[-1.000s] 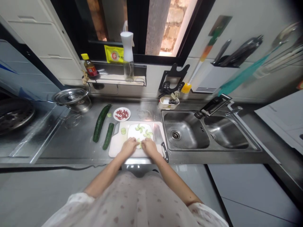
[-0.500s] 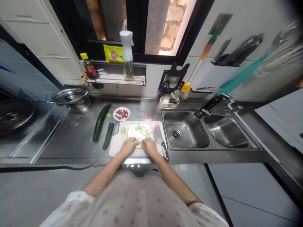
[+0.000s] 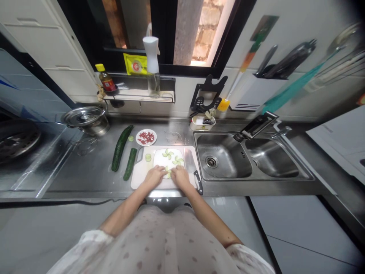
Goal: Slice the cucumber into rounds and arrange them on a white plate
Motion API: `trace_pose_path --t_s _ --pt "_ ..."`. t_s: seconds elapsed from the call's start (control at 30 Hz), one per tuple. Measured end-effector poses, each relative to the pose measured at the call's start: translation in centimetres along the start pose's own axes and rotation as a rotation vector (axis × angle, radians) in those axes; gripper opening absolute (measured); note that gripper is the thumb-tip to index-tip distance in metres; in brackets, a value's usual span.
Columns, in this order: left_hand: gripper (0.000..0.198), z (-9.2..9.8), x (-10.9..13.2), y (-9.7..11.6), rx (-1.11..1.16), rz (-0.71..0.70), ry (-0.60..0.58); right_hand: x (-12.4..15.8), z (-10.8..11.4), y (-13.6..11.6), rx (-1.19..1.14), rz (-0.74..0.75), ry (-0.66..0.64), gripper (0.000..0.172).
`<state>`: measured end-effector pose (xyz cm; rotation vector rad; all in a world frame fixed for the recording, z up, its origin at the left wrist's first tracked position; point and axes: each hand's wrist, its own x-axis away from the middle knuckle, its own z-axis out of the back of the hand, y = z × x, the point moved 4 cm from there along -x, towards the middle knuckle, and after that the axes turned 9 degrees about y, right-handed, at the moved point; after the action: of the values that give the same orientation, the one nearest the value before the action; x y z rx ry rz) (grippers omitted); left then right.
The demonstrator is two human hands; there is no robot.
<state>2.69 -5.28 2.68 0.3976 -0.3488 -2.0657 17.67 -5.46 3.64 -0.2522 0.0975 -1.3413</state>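
Note:
A white square plate point(image 3: 161, 160) lies on the pale cutting board point(image 3: 137, 179), with pale green cucumber slices point(image 3: 167, 153) fanned in small pinwheels on it. At the plate's near edge, my left hand point(image 3: 155, 176) and my right hand point(image 3: 180, 176) face each other with fingers closed on cucumber slices point(image 3: 169, 174) between them. My fingertips partly cover those slices. A short stack of cucumber rounds point(image 3: 148, 157) sits on the board left of the plate. Along the board's right side rests a knife point(image 3: 198, 183), its black handle toward me.
Left of the board lie a whole cucumber point(image 3: 122, 149) and a cut cucumber piece point(image 3: 130, 164). A small plate of chopped red bits point(image 3: 146, 137) stands behind the board. The double sink point(image 3: 225, 156) is at the right, a lidded steel pot point(image 3: 98, 125) at the back left.
Both hands stay at the near edge of the plate, with hardly any visible finger movement. The whole view has shifted very slightly; the slices and other things lie as before.

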Motion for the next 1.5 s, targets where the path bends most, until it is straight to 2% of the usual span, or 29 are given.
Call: trace_pose_path --t_s 0.17,0.77,1.37,1.5 --pt "0.035 -0.1 -0.1 0.0 -0.025 -0.010 -0.018 0.1 -0.2 0.1 0.009 0.019 0.033 0.028" --pt "0.035 -0.1 -0.2 0.2 -0.124 -0.063 -0.039 -0.2 -0.4 0.0 0.034 -0.010 -0.010 0.026" --pt "0.029 0.9 -2.2 1.4 -0.104 0.057 -0.142 -1.1 0.2 -0.7 0.054 -0.016 -0.027 0.019" --pt "0.029 0.6 -1.8 0.8 -0.011 0.128 -0.083 -1.1 0.8 -0.8 -0.005 -0.013 0.029 0.016"
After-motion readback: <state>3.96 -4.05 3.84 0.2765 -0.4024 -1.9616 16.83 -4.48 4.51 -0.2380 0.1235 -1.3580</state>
